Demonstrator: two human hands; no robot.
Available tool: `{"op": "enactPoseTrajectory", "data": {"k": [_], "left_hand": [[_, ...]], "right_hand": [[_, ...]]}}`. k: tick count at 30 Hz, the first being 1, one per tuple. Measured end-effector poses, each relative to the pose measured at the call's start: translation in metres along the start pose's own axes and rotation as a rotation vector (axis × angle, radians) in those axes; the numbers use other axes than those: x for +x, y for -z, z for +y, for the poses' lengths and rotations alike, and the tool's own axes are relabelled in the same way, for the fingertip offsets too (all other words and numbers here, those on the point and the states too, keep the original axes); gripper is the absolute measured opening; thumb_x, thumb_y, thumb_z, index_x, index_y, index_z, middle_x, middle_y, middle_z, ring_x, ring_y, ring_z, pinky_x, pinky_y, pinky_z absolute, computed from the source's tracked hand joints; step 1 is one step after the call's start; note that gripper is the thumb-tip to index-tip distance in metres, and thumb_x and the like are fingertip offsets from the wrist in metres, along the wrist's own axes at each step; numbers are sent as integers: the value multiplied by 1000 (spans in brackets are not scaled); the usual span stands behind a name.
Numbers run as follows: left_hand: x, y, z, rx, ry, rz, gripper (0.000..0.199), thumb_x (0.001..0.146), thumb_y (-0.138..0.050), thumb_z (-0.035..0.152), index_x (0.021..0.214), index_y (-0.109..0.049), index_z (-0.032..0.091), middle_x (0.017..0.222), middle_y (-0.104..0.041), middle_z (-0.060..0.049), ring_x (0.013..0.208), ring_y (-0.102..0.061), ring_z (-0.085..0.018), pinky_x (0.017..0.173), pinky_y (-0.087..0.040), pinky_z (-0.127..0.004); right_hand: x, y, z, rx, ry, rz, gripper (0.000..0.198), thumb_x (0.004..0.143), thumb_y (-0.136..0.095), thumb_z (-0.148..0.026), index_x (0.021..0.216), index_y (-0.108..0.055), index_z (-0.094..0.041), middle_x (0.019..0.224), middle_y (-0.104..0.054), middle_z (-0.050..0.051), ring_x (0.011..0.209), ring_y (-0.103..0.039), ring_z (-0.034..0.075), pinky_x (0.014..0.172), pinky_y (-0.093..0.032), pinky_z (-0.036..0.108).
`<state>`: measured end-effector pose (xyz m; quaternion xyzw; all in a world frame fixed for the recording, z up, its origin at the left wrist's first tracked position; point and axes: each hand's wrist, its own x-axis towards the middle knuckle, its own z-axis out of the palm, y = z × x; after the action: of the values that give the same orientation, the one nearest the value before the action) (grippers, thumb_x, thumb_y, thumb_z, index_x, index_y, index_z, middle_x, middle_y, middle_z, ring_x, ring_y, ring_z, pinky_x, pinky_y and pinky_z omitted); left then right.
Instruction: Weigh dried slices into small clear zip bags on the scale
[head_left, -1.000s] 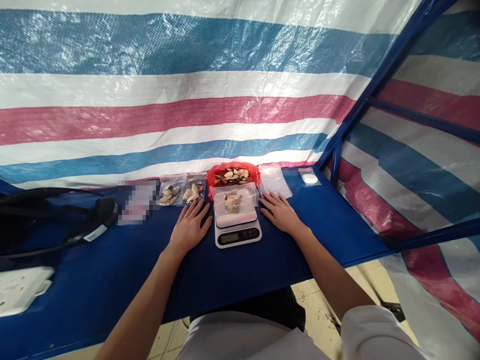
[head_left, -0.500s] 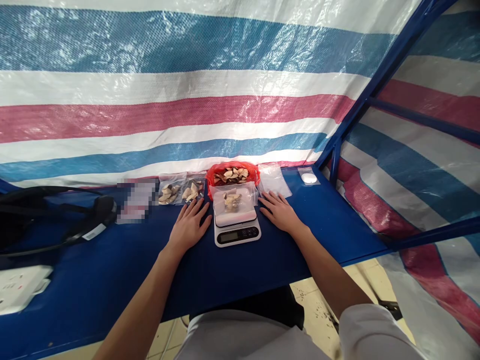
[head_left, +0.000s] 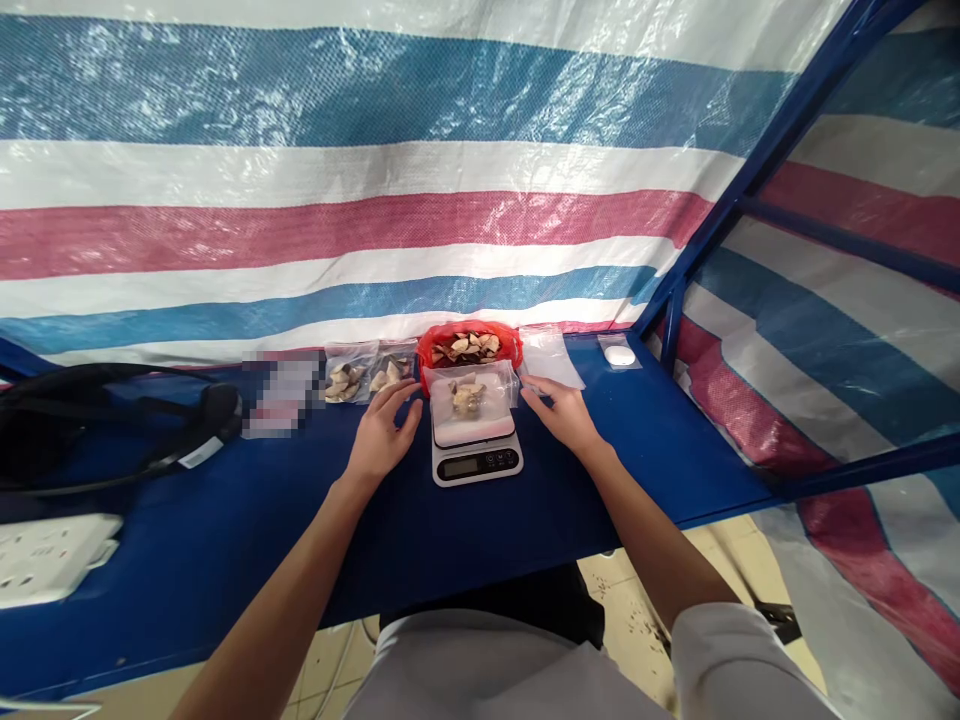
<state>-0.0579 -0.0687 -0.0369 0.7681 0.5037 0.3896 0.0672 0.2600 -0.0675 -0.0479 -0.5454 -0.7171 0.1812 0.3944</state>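
Observation:
A white digital kitchen scale (head_left: 480,467) stands on the blue table, its display blank as far as I can see. On its platform lies a clear plastic bag (head_left: 491,385) with a few pale dried slices (head_left: 466,398) inside. My left hand (head_left: 382,432) is left of the scale, fingers apart and curved, holding nothing. To the right of the scale, my right hand (head_left: 564,412) is also open, its fingertips by the bag's right edge. Behind the scale sits a red plastic bag (head_left: 510,345) full of dark-edged dried slices (head_left: 471,347).
Two filled clear bags (head_left: 346,378) lie left of the red bag. Flat clear bags (head_left: 551,357) and a small bag with a white round item (head_left: 619,355) are at right. A black headset (head_left: 217,420) and a white power strip (head_left: 56,558) occupy the left.
Both hands have gone from lying flat on the table to a raised, curved pose, turned inward toward the scale. The view has shifted slightly.

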Motion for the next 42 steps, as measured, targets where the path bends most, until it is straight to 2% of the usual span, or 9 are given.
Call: {"op": "enactPoseTrajectory", "data": {"k": [4, 7, 11, 19, 23, 28, 33, 37, 42], "left_hand": [[16, -2, 21, -61, -83, 2, 37, 102, -49, 41, 126, -67, 20, 135, -68, -11, 129, -61, -26, 116, -46, -46], [23, -8, 28, -75, -131, -33, 37, 102, -49, 41, 126, -68, 20, 134, -67, -12, 128, -61, -27, 115, -46, -47], [26, -15, 28, -94, -189, -88, 36, 102, -49, 39, 125, -69, 19, 133, -67, -13, 127, -61, -27, 113, -47, -46], [27, -17, 31, -72, -191, -130, 36, 101, -49, 41, 122, -71, 20, 129, -69, -13, 121, -64, -28, 110, -49, -47], [33, -14, 35, -73, -186, -149, 38, 101, -49, 43, 121, -71, 19, 125, -71, -13, 117, -67, -28, 107, -51, -46], [51, -8, 41, -147, -117, -186, 44, 99, -52, 51, 128, -68, 21, 131, -70, -11, 123, -65, -29, 110, -50, -46], [77, 4, 45, -240, -43, -355, 65, 87, -70, 57, 143, -58, 25, 144, -64, -11, 130, -62, -34, 110, -51, -47], [96, 12, 48, -274, -39, -498, 83, 77, -81, 54, 150, -51, 29, 149, -60, -11, 127, -63, -36, 100, -57, -44], [107, 9, 47, -366, -47, -623, 74, 77, -81, 50, 144, -58, 27, 124, -74, -9, 103, -74, -30, 83, -62, -39]], "right_hand": [[11, -15, -8, 445, -199, 75, 45, 84, -73, -52, 117, -77, -22, 117, -79, 6, 111, -74, 28, 106, -57, 44], [17, -23, -12, 651, -292, 77, 54, 74, -81, -55, 112, -77, -18, 113, -79, 7, 106, -75, 29, 94, -63, 44], [21, -24, -13, 752, -364, 49, 56, 65, -86, -54, 106, -78, -17, 102, -80, 6, 96, -76, 27, 80, -68, 40], [23, -15, -17, 820, -367, -28, 50, 59, -90, -50, 97, -80, -19, 89, -80, 3, 88, -76, 25, 75, -67, 37], [30, -5, -29, 800, -283, -66, 43, 58, -91, -48, 89, -81, -20, 88, -80, 3, 81, -74, 22, 69, -65, 33], [50, 12, -44, 664, -79, -169, 35, 69, -85, -49, 89, -83, -21, 91, -80, 3, 75, -72, 19, 70, -63, 32], [75, 28, -62, 518, 106, -253, 28, 78, -79, -47, 90, -84, -23, 93, -82, 3, 86, -76, 23, 82, -62, 35], [91, 37, -73, 486, 199, -317, 25, 83, -75, -46, 93, -84, -24, 96, -82, 3, 91, -77, 25, 84, -62, 37], [101, 39, -79, 463, 255, -316, 21, 84, -75, -43, 93, -84, -26, 96, -82, 3, 90, -77, 26, 83, -63, 39]]}}
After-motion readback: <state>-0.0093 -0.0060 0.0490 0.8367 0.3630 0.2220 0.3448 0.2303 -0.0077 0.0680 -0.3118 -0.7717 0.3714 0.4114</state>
